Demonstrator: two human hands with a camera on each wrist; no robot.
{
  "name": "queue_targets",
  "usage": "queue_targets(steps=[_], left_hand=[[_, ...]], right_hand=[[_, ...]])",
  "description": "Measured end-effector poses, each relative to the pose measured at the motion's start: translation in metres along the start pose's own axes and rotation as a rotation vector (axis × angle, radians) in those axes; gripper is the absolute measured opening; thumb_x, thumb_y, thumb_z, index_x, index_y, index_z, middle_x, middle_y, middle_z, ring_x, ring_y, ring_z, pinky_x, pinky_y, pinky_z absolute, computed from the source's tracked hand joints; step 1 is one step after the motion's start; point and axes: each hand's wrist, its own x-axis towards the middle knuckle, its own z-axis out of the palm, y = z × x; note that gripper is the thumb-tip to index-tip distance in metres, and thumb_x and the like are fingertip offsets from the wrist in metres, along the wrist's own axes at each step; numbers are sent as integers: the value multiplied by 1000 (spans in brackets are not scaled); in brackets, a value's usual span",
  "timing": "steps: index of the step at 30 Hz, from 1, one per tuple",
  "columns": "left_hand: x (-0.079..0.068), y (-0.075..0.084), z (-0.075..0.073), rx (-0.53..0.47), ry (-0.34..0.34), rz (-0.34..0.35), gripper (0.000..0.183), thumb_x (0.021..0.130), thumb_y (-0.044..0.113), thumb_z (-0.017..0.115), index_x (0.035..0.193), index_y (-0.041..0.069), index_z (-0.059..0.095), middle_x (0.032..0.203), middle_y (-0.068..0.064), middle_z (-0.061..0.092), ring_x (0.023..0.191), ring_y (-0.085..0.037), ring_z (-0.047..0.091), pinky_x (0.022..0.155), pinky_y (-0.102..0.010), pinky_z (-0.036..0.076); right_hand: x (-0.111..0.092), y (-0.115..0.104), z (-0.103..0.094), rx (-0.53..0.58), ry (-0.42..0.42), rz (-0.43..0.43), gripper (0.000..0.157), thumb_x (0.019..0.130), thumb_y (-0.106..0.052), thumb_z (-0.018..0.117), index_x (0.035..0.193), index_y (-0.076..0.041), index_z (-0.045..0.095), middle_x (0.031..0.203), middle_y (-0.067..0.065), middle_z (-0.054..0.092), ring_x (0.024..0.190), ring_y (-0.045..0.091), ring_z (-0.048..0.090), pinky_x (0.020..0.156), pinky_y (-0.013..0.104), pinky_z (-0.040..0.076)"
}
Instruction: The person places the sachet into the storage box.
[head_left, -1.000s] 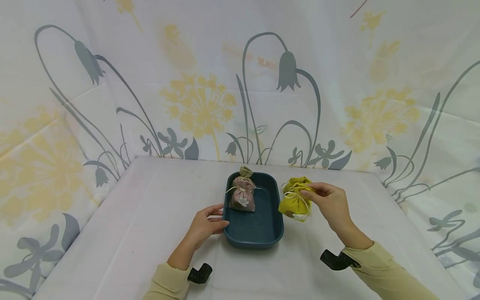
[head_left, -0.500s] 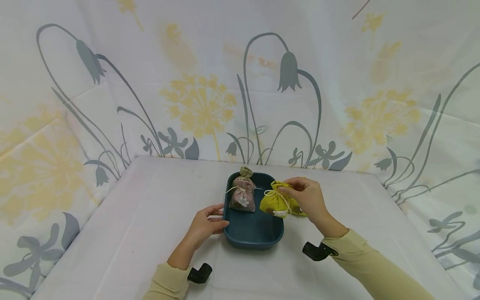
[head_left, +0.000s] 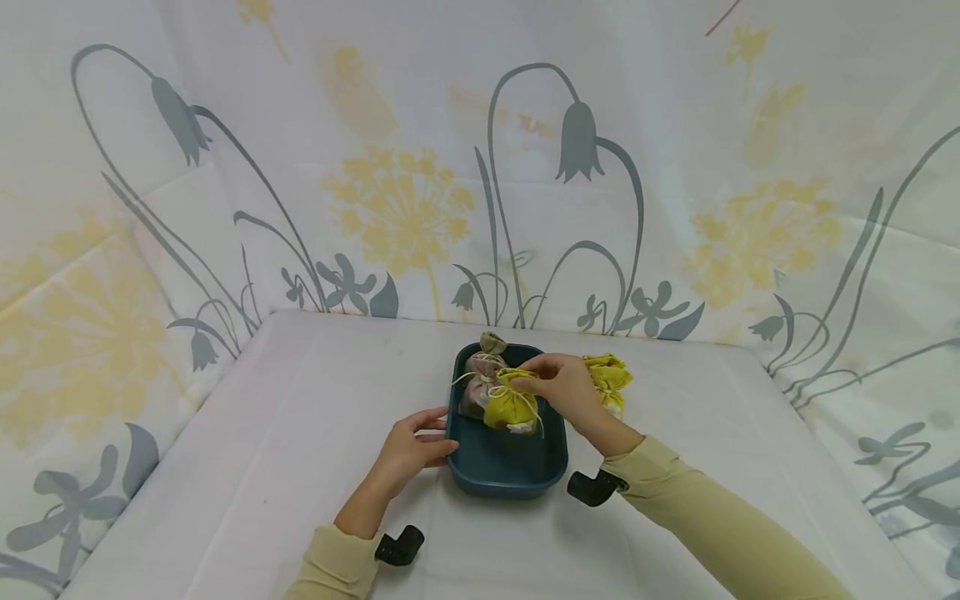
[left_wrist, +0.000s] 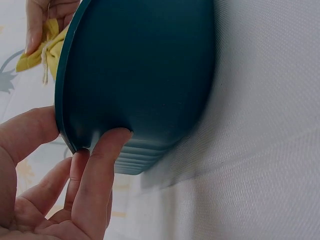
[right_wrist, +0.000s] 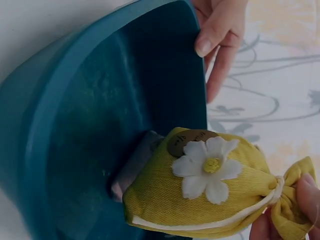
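Observation:
My right hand pinches the gathered top of a yellow drawstring sachet, holding it over the dark teal plastic tub. A white cloth flower and a brown label show on its side in the right wrist view. Inside the tub, a pinkish sachet with a greenish top lies along the left wall, partly hidden behind the yellow one. My left hand holds the tub's left side, thumb at the rim and fingers against the outer wall.
A second yellow sachet lies on the white-covered table just right of the tub, partly behind my right hand. A flower-printed cloth hangs at the back and sides.
My right hand has carried the yellow sachet leftward from beside the tub to above it. The other yellow sachet has stayed on the table. My left hand and the tub have not moved.

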Motion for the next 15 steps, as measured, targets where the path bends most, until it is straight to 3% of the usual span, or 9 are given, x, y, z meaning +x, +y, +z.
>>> queue_targets(steps=[9, 15], left_hand=[[2, -2, 0, -4, -5, -2, 59, 80, -1, 70, 134, -1, 46, 117, -20, 51, 98, -24, 61, 70, -36, 57], [3, -2, -1, 2, -6, -4, 58, 81, -1, 69, 134, -1, 46, 116, -17, 52, 98, -25, 61, 70, -36, 56]], right_hand=[[10, -2, 21, -72, -98, 15, 20, 77, -16, 77, 92, -4, 72, 84, 2, 67, 76, 16, 61, 65, 34, 53], [12, 0, 31, -55, -137, 37, 18, 77, -15, 77, 90, -4, 71, 82, 1, 66, 73, 15, 59, 66, 36, 54]])
